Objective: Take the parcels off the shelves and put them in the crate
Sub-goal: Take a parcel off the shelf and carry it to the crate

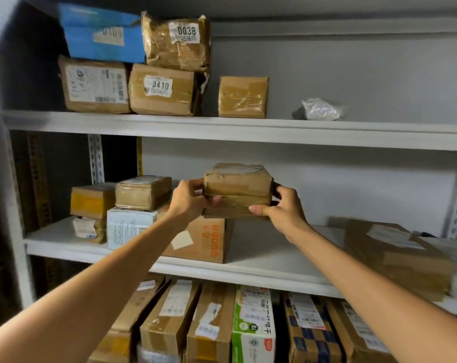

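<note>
Cardboard parcel (237,183) clasped between left hand (189,200) and right hand (282,209) above shelf (248,273): lift-off step, next carry to unseen crate.

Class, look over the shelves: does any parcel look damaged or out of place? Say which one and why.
Yes. On the top shelf, the parcel labelled 0038 is crumpled, and the parcel labelled 0410 under it has a torn right end. A loose plastic-wrapped bundle lies alone further right.
</note>
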